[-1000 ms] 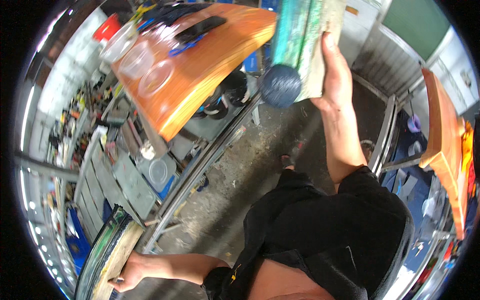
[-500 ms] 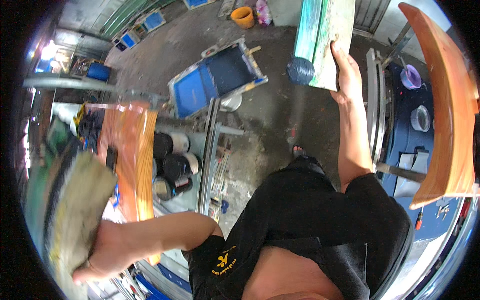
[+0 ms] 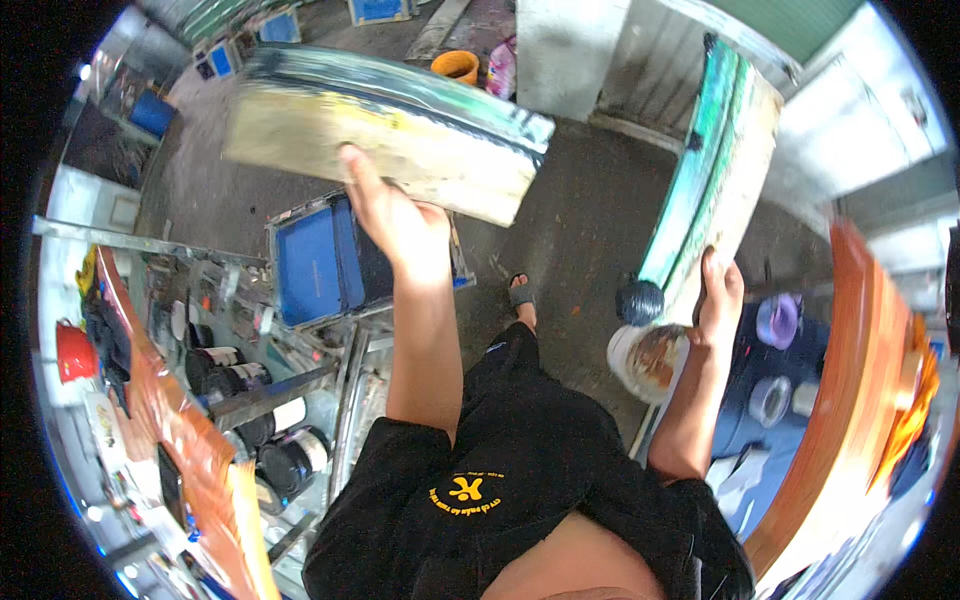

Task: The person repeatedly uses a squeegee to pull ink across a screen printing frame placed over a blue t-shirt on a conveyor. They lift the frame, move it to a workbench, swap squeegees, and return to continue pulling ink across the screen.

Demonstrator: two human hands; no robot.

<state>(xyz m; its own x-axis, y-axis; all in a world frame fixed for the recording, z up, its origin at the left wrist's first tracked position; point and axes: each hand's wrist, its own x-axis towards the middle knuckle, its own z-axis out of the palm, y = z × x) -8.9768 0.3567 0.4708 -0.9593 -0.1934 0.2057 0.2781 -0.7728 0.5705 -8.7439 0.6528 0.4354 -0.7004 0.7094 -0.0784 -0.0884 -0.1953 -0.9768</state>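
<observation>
Squeegee (image 3: 395,132) crosswise in left grip (image 3: 398,218), second squeegee (image 3: 716,182) extending beyond right grip (image 3: 718,302)

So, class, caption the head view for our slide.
The left hand grips one squeegee, the right hand another squeegee.

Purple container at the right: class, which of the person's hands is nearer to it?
Right. In the picture, the right hand is just left of the purple container; the left hand is much farther left.

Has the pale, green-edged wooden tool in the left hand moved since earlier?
Yes: the wooden tool has moved right and forward, from overlapping the glossy orange wooden tabletop to beyond its far end.
</observation>
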